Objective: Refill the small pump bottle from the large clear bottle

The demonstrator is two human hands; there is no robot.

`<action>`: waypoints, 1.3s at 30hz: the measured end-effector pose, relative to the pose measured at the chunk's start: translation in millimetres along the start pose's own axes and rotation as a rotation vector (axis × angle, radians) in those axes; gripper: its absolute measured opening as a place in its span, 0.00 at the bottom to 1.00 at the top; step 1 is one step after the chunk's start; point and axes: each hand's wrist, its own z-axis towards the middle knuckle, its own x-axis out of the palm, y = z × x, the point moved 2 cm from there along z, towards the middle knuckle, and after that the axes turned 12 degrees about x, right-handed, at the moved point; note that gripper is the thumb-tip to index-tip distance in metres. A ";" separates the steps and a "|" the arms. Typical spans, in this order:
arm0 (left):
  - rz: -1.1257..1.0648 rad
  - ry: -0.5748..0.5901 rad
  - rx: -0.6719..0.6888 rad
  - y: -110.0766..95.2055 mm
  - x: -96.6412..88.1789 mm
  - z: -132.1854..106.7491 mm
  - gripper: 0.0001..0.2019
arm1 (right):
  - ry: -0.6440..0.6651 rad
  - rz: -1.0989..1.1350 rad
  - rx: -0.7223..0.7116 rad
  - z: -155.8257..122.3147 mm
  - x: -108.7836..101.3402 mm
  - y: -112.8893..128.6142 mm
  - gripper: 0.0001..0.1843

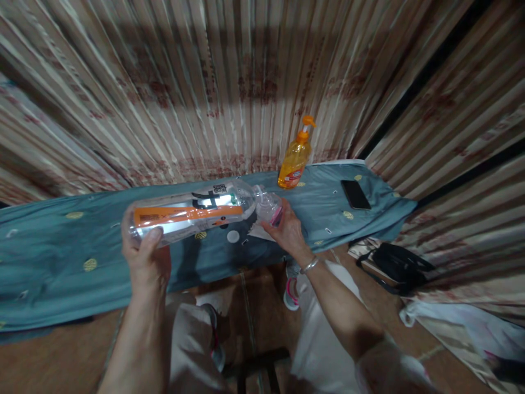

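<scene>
My left hand point(146, 254) is closed around the base of a large clear plastic bottle point(188, 213) with an orange and silver label. The bottle lies nearly level above the table, its neck pointing right. In my right hand point(289, 232) is a small clear plastic bottle point(267, 207) with a pink patch near its base. The two bottle mouths meet or nearly meet; whether they touch I cannot tell. Any liquid inside them is hard to make out. Below them a white round cap point(233, 236) rests on the cloth, beside a pale flat piece point(260, 232) partly hidden by my right hand.
A teal cloth point(106, 241) covers the long narrow table. At its back stands an orange pump bottle point(294, 161); a black phone point(355, 195) lies to the right. Curtains point(184, 98) hang close behind. A black bag point(396, 265) sits at lower right.
</scene>
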 end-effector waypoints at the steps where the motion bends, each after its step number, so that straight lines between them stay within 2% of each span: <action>1: 0.001 0.004 0.002 -0.1 -0.2 0.1 0.36 | 0.001 0.001 -0.002 0.0 -0.4 0.2 0.45; 8: 0.012 0.036 0.026 -2.8 2.8 -1.0 0.34 | 0.000 -0.002 -0.006 0.0 -0.9 0.4 0.47; 19: -0.036 -0.009 -0.009 -3.3 3.3 -0.6 0.34 | -0.010 0.001 -0.008 -0.4 1.0 -0.5 0.47; 29: 0.035 0.073 0.013 0.9 -3.1 0.1 0.35 | 0.012 0.018 0.005 0.1 -2.6 1.5 0.46; 39: 0.012 0.026 0.003 -2.7 1.8 -1.1 0.35 | 0.004 0.011 0.012 -0.2 -1.0 2.0 0.46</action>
